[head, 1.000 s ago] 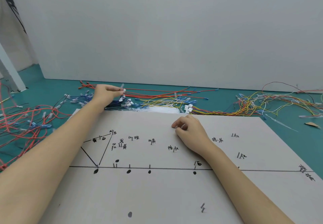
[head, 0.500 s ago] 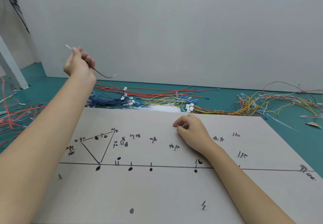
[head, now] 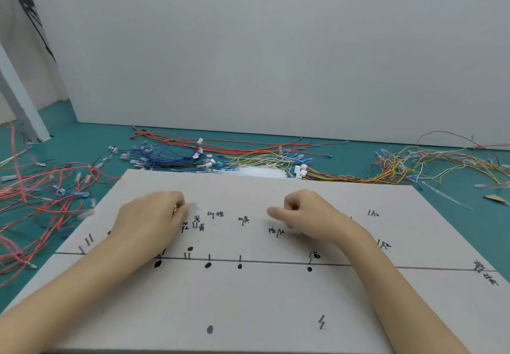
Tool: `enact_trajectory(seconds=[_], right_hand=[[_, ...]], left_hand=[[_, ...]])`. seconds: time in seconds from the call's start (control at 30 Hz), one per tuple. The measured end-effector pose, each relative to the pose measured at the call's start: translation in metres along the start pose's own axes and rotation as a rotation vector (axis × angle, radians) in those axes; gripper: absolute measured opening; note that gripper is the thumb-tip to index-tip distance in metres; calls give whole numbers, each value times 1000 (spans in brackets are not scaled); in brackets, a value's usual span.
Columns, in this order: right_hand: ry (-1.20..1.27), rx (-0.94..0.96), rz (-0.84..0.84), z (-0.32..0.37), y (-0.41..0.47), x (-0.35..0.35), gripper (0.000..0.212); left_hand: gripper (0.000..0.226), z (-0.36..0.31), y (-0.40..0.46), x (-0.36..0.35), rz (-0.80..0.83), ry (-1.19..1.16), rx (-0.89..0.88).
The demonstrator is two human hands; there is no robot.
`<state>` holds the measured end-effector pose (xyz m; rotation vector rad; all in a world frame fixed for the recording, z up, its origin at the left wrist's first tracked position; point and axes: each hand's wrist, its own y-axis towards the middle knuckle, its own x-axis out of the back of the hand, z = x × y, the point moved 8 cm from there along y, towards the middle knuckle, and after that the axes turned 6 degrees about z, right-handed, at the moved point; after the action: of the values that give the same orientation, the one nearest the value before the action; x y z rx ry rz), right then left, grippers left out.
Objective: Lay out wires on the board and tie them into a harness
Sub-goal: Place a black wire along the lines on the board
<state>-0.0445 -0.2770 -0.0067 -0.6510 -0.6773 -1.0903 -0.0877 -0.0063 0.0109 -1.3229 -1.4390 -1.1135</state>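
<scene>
We're barely started: flat grey pin board (head: 276,304) carries no routed wire yet. Left hand (head: 150,222) pinches something blurred near board's far-left corner; right hand (head: 309,217) fingers curled, apparently empty. Coloured wire piles (head: 276,160) lie past far edge.

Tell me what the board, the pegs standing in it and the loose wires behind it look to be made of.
Board: looks like matte grey-beige cardboard or fibreboard, flat, no glare, marker ink taken cleanly; which one is unclear. Pegs: thin dark upright pins, probably metal nails, too small to confirm. Wires: thin, limp strands in smooth coloured plastic insulation, ending in small white, seemingly plastic connectors.
</scene>
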Motion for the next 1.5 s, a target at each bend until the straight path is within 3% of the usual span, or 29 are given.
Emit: enact_trajectory(seconds=[0.07,0.13,0.33,0.53,0.63,0.73,1.07,1.5], right_hand=[[-137,-73,141,3,-10,-8,54],[-212,-87,204,7,-21,-12,45],[-334,-17,161,14,-50,-12,34],[-310,51,70,8,-60,-12,5],[-184,52,110,3,-64,-12,23],[-138,53,108,0,-67,-10,23],[-51,99,97,1,-73,-11,23],[-70,42,-48,-20,-79,9,19]], left_hand=[[30,10,-8,-4,-79,6,-14],[30,16,-4,-8,-70,-50,-39],[51,28,2,-7,-52,22,13],[40,22,5,-7,-106,239,-16],[25,22,11,-13,-67,405,-65],[22,20,16,-14,-47,474,-108],[18,21,18,-17,-47,376,-98],[20,-3,30,-26,-28,289,-157]])
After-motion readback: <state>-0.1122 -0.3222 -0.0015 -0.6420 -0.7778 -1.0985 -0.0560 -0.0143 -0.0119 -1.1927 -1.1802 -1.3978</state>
